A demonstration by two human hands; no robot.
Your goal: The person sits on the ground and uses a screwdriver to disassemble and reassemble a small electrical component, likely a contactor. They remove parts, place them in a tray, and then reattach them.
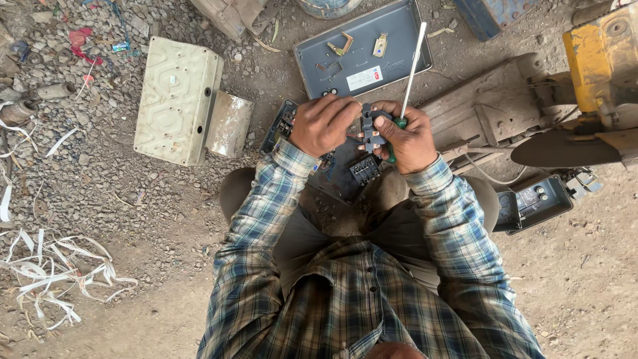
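**Two hands on a small grey part over an opened switch box**

At the far left of the dirt ground (pixel 166 219) lies a tangle of white strips (pixel 46 272). Further right sits a cream metal cover (pixel 176 100) with a dull metal plate (pixel 229 124) leaning against its right side.

Over the person's lap, the left hand (pixel 323 124) curls down over the left side of a small grey part (pixel 369 129), its fingers bent and pressed together; whether they pinch the part or only steady it is hard to tell from above. The right hand (pixel 411 138) grips the part from the other side while its fingers also wrap the green handle of a screwdriver (pixel 412 63), whose pale shaft points up and away. Beneath both hands lies a dark switch box (pixel 339 173).

Beyond the hands rests a grey lid (pixel 362 50). To the right stand a dusty machine casting (pixel 492 110), a yellow housing (pixel 598 56) and a small dark box (pixel 535 203).
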